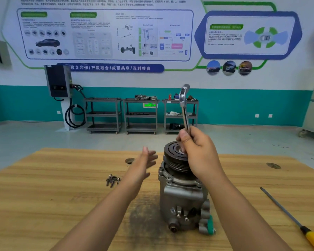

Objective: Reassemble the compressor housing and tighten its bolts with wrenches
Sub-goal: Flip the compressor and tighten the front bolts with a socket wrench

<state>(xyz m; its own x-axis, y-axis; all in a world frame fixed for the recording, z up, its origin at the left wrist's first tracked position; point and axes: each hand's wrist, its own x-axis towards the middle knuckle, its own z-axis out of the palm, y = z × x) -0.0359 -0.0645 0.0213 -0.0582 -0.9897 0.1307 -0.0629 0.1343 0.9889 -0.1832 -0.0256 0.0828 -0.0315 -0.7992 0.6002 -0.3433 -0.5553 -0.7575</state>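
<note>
My right hand (198,153) is curled into a fist around the lower shaft of a flex-head socket wrench (184,109), which stands nearly upright with its swivel socket head at the top, well above the knuckles. The fist sits over the face of the black grooved clutch pulley (174,158). The hand hides the wrench's lower end, so I cannot tell whether it meets the hub.

The AC compressor (181,196) stands on the wooden table (53,187) near its middle, with the pulley end up and leaning away from me and the port end nearest the camera. A green tab (210,226) shows at its lower right corner. The grey housing rests on the right edge of a dark smudge (143,220) in the wood.

My left hand (145,162) is flat and loose, with the fingers straight, blurred and holding nothing. It hovers just left of the pulley, apart from it. To its left a small pile of loose bolts (112,180) lies on the table, well apart from the compressor. On the far right a screwdriver (288,216) with a yellow handle lies diagonally, handle toward me.

Beyond the table three metal trolleys (140,115) line the teal-banded wall, with a wall charger (58,80) and its coiled cable to their left.
</note>
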